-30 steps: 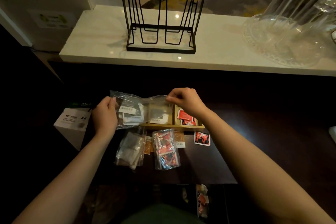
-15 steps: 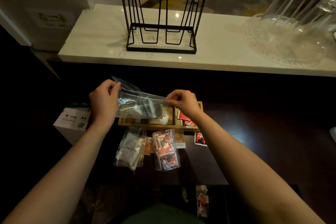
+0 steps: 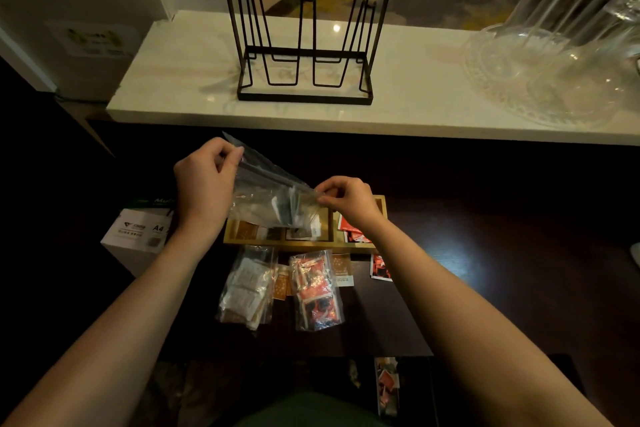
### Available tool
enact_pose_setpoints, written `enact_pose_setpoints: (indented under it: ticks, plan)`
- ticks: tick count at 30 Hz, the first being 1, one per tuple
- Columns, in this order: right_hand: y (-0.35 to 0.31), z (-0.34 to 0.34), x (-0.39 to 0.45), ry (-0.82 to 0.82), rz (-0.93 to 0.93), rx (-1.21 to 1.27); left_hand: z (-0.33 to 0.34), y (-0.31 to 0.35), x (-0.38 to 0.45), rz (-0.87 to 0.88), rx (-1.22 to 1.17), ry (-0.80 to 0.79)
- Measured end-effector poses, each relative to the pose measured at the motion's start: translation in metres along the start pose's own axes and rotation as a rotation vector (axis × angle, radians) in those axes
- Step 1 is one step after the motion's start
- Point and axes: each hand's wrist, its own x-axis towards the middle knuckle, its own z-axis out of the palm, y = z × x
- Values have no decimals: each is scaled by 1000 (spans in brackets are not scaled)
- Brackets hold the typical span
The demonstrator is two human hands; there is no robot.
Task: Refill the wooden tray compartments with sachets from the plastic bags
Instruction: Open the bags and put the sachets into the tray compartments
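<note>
Since a second ago the clear plastic bag [image 3: 270, 198] has gone from hanging flat across the tray to a tilt, its left end lifted toward 11 o'clock and its right end dipped at 3 o'clock. The left hand [image 3: 204, 184] pinches the raised end between thumb and curled fingers; the right hand [image 3: 346, 201] pinches the lower corner, fingers closed narrowly on the film. A few pale sachets have gathered in the bag's low end, directly above the middle of the wooden tray [image 3: 379, 204], which sits on the dark table [image 3: 485, 253] at the centre of the scene. Its right compartment holds red sachets [image 3: 349, 230]; its left one shows an orange packet.

Toward 6 o'clock of the tray lie two more filled bags, one of white sachets [image 3: 246, 284] and one of red sachets [image 3: 317, 291], with loose packets beside them.

The risk, as it appears: whether the bag's mouth is open cannot be told. If it opens at the low end, sachets could spill unsorted across compartments or onto the table; a slipping pinch on the slick film would do the same.

At 9 o'clock a white paper box [image 3: 138, 232] reads "A4", with partial lettering "Mul" above. Other labels are too small to read.
</note>
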Motion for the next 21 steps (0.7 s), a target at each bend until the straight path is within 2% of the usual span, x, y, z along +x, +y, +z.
enact_pose_setpoints:
  ticks: [9, 21]
  plan:
    - [2, -2, 0, 36, 14, -1, 4, 2, -1, -8, 6, -1]
    - [8, -2, -8, 27, 22, -22, 6, 7, -6, 81, 59, -30]
